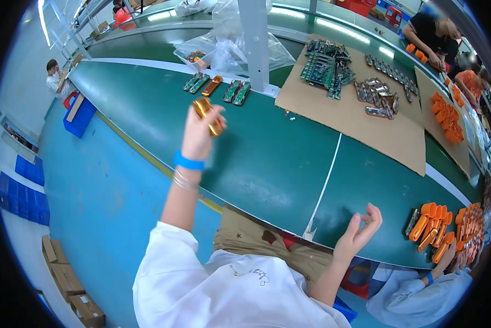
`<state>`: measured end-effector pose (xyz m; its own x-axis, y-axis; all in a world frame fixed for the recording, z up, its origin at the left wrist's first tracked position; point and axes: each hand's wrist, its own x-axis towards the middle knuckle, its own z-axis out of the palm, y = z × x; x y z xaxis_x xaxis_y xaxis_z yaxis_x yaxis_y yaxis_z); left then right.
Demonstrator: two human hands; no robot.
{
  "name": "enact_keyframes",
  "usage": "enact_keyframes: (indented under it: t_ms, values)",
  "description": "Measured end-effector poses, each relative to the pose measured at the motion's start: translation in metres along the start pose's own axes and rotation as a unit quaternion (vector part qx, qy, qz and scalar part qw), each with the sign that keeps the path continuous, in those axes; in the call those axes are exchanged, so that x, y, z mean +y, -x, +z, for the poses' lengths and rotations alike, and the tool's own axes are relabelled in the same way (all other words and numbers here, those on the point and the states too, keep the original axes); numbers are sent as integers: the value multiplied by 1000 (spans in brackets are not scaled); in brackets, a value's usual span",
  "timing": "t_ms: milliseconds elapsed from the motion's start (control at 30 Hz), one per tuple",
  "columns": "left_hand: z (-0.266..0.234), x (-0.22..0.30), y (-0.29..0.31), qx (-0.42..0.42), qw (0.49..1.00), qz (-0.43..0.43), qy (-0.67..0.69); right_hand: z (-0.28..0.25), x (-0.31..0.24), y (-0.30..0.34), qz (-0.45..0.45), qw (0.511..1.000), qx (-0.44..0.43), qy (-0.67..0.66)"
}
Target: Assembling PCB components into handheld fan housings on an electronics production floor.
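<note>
While our left hand [199, 130] grasps a glossy casing [203, 107], an orange piece [212, 86] lies just beyond, its long axis slanting away rightward, our right hand [356, 235], loose and unladen, farther off.

Bright, cool light prevails; a glowing tube [43, 24] shows upper left; glare streaks the far belt [341, 29]; soft shadows touch the green worktop [273, 158]; the left hand [198, 131] blurs slightly; straight edges bow toward a black rim.
</note>
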<state>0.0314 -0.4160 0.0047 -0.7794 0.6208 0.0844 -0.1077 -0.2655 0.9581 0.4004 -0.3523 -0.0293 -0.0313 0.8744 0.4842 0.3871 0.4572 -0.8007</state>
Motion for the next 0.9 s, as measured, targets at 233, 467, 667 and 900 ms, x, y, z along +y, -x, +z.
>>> enact_keyframes:
  t_ms: [233,467,667,900]
  values:
    - [-64,0,-123,7,960,124,-250,-1,31,1,84,991,27,-102]
    - [-47,-18,-152,-56,801,192,-564,-3,33,0,99,990,30,-93]
    - [-52,-39,-172,-134,766,160,-608,-1,32,-1,88,991,20,-97]
    - [-56,-55,-176,-89,743,169,-642,0,31,-1,85,992,18,-89]
